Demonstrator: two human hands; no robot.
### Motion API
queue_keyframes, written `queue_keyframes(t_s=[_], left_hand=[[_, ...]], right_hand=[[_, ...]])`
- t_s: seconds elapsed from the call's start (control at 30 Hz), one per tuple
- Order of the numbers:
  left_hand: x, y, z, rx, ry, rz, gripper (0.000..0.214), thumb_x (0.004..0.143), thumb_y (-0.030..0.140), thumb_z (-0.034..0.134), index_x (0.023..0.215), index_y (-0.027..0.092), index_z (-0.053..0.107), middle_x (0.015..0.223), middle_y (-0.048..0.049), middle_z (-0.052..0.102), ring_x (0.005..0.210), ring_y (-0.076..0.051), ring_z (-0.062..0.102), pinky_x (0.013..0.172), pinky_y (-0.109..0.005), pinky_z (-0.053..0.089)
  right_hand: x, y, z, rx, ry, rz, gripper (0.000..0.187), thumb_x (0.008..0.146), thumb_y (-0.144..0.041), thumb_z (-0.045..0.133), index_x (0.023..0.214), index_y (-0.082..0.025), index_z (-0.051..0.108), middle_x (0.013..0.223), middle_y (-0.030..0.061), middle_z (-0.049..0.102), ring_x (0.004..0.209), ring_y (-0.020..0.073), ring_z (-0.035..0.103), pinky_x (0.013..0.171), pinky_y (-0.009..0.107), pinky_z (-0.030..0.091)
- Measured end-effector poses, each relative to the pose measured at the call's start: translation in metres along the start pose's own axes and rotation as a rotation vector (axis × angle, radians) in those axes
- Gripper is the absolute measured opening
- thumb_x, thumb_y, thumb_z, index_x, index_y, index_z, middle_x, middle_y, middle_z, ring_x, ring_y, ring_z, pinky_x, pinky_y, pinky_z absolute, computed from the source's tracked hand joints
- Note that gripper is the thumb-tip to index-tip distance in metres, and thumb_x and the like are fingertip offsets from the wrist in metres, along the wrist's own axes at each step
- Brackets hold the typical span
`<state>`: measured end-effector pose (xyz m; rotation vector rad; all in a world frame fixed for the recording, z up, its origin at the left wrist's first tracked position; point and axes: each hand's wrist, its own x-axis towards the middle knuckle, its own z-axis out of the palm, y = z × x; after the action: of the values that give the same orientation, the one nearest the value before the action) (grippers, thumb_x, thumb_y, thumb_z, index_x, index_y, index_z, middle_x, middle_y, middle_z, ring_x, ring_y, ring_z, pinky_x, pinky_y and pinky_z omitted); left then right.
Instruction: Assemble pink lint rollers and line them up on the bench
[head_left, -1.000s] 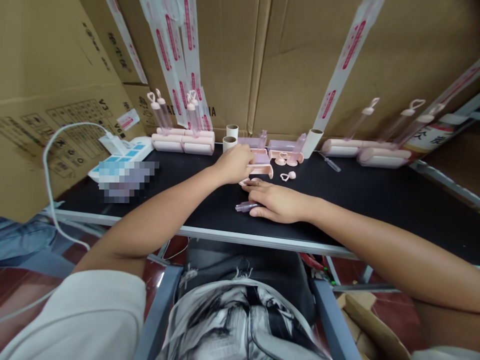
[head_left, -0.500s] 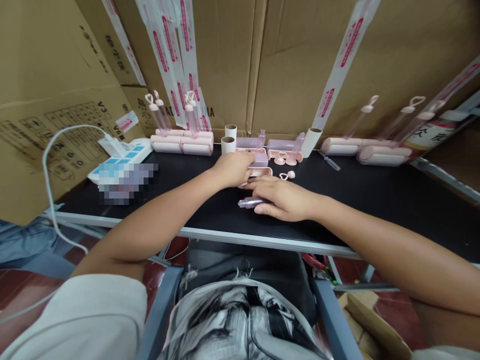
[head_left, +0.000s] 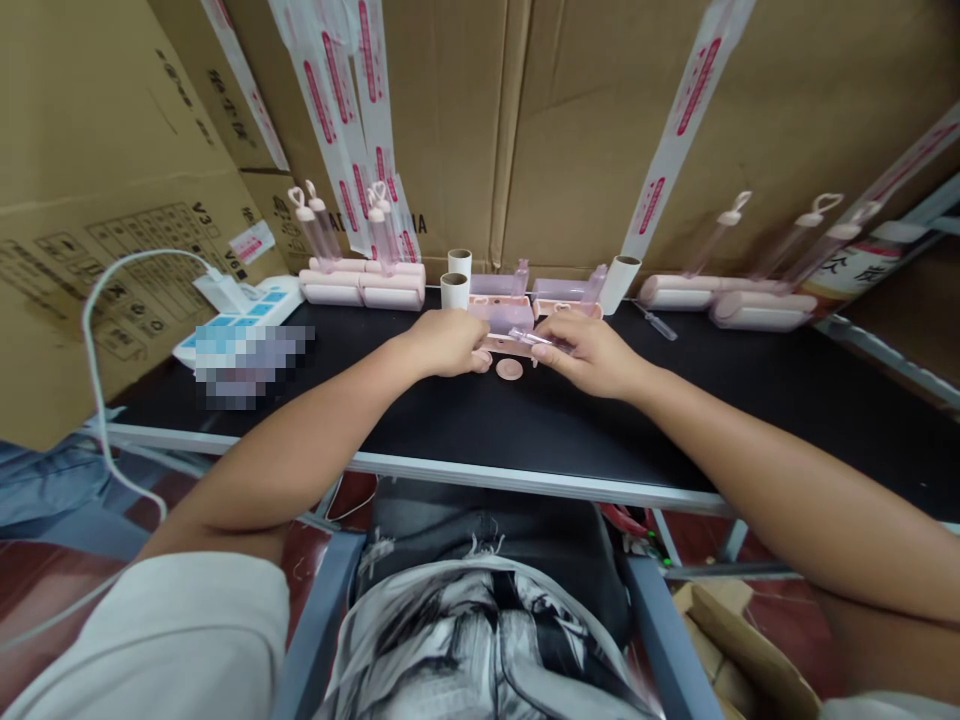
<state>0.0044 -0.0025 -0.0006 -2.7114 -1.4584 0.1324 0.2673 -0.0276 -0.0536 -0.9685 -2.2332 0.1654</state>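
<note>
The right hand (head_left: 589, 350) now pinches the slim translucent lilac plastic tube (head_left: 528, 337) farther back, exposing a round pink plastic disc (head_left: 509, 370); the left hand (head_left: 448, 343) sits apart, its grip unclear.

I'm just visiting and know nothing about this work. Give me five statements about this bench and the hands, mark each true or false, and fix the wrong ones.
1. The right hand holds a slim clear tube. True.
2. The two white tubes just beyond the left hand lie on their sides. False: both stand upright.
3. A round pink disc lies on the black tabletop. True.
4. The left hand is on the power strip. False: it is beside a pink tray, apart from the strip.
5. Brown cardboard stands behind the tabletop. True.
</note>
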Motion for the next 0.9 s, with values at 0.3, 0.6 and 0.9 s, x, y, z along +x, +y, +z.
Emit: queue_keyframes(t_s=[0.3, 0.6, 0.9], left_hand=[[0.004, 0.023, 0.011, -0.096, 0.069, 0.193, 0.04, 0.099, 0.057, 0.066, 0.11, 0.022, 0.084, 0.1, -0.008, 0.085, 0.097, -0.029, 0.079, 0.065, -0.034, 0.039], [0.019, 0.019, 0.025, -0.508, 0.343, 0.264, 0.053, 0.091, 0.048, 0.084, 0.134, 0.018, 0.077, 0.125, -0.0119, 0.082, 0.11, -0.027, 0.076, 0.092, -0.036, 0.056], [0.02, -0.004, 0.015, -0.884, 0.389, 0.151, 0.019, 0.084, 0.018, 0.081, 0.1, 0.015, 0.072, 0.088, -0.0039, 0.079, 0.078, -0.017, 0.073, 0.073, -0.029, 0.054]], right_hand=[[0.002, -0.017, 0.001, 0.192, 0.325, 0.11, 0.038, 0.096, -0.06, 0.076, 0.091, -0.022, 0.075, 0.068, -0.002, 0.052, 0.063, 0.0166, 0.046, 0.065, 0.034, 0.038], [0.005, -0.017, -0.001, 0.281, 0.274, 0.156, 0.048, 0.094, -0.066, 0.079, 0.079, -0.021, 0.071, 0.07, 0.0007, 0.064, 0.066, 0.0178, 0.056, 0.065, 0.034, 0.045], [0.005, 0.005, -0.017, 0.128, 0.114, 0.202, 0.042, 0.102, -0.05, 0.069, 0.128, -0.02, 0.082, 0.1, 0.0078, 0.083, 0.085, 0.0261, 0.074, 0.081, 0.04, 0.059]])
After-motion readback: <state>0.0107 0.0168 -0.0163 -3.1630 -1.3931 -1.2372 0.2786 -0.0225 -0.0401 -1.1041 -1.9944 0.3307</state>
